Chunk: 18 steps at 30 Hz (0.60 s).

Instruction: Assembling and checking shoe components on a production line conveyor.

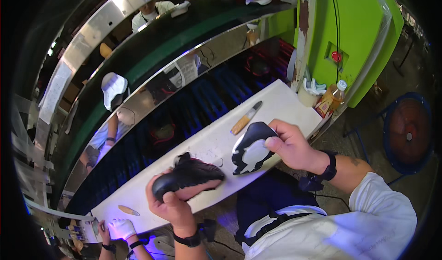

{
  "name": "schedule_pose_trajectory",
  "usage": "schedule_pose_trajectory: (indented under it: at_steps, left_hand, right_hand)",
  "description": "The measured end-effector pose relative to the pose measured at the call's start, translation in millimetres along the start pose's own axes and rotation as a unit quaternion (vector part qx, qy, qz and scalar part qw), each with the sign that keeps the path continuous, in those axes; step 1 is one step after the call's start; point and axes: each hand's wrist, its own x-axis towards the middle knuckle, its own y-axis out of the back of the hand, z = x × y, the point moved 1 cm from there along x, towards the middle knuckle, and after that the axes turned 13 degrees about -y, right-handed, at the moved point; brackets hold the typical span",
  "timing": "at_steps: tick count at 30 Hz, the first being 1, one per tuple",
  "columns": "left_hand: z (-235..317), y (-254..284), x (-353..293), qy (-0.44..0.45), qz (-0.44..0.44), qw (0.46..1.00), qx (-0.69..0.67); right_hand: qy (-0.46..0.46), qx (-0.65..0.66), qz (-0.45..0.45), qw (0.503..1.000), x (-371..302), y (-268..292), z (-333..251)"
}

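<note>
Held a black shoe upper point(191, 181) and a black-and-white sole point(252, 152) apart over the desk point(282, 104).
Gripped the upper by its rounded end between thumb and fingers of the left hand point(171, 205); pinched the sole by its upper right rim with the right hand point(293, 146). Had only a narrow gap between both pieces; had bare desk toward the far edge, with a knife point(246, 119) just beyond the sole and a bottle point(332, 98) by the right end.
</note>
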Motion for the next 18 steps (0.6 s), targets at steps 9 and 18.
schedule_pose_trajectory:
  at_steps: [9, 18]
  left_hand:
    - [16.5, -49.7, -32.6, 0.051, -0.093, 0.99, -0.09]
    - [79.2, -0.8, -29.8, 0.07, -0.16, 0.966, 0.19]
  right_hand:
    - [0.014, -0.032, -0.173, 0.984, -7.8, -41.4, -21.8]
    - [-0.056, -0.029, -0.171, 0.983, -16.1, -43.6, -22.3]
